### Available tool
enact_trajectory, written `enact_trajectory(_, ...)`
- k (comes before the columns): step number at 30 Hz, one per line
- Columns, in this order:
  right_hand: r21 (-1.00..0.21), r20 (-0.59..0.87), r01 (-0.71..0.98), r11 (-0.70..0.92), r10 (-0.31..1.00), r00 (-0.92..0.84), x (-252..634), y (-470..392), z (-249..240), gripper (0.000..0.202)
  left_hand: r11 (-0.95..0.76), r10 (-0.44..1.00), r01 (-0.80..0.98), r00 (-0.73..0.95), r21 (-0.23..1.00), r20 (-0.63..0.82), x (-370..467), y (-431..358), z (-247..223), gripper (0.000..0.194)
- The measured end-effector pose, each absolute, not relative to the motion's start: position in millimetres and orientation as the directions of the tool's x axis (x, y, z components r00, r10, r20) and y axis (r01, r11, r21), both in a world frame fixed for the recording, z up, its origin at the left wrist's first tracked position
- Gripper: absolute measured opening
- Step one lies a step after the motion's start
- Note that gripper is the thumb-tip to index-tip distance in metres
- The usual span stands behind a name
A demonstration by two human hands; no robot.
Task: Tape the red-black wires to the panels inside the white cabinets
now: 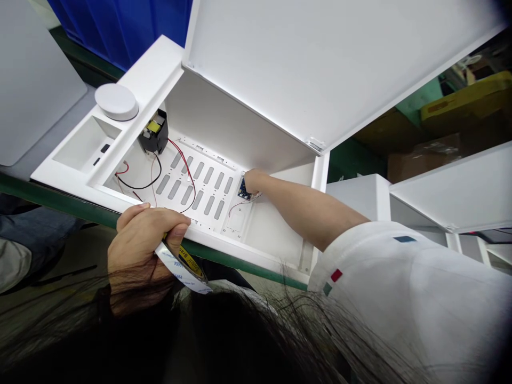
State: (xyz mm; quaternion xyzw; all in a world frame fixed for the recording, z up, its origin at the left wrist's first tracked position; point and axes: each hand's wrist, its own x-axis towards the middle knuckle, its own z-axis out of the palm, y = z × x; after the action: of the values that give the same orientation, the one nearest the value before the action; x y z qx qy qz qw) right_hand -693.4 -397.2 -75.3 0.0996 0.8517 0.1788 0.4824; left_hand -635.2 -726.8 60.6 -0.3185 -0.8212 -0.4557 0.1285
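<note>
A roll of Scotch tape (188,262), its loose white strip hanging down, is gripped in my left hand (138,240). The fingers of that hand rest by the near rim of a white open cabinet (272,250). My right hand (253,181) reaches inside, fingers curled at a small blue circuit board (242,189) by the inner wall. The hand covers part of the board, and its fingertips are hidden. Thin wires (240,203) run from beside the board across the cabinet floor. Slotted openings (192,184) line the floor's middle.
A black boxed unit with a yellow part (155,133) sits at the cabinet's left end, trailing red and black wires (160,170). A white round disc (117,101) lies on the top ledge. The large lid (320,58) stands raised. Behind is a blue bin (124,26).
</note>
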Motion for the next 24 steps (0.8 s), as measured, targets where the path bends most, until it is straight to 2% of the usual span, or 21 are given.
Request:
enact_trajectory(11,0.384,-0.769,-0.003,0.923,0.318,-0.554,-684.5,-404.6,-71.3,0.05,0.37,0.382,0.639,-0.766,0.674,0.517,-635.5,-725.4,58.0,0.011)
enact_trajectory(17,0.384,-0.784,-0.041,0.922,0.302,-0.542,-683.2,-406.6,-69.8,0.054,0.376,0.423,0.646,-0.758,0.664,0.497,-635.6,-727.6,59.4,0.012)
enact_trajectory(24,0.392,-0.81,-0.042,0.919,0.323,-0.49,-689.3,-405.1,-70.5,0.038,0.386,0.429,0.639,-0.762,0.665,0.484,-636.1,-728.8,58.2,0.009)
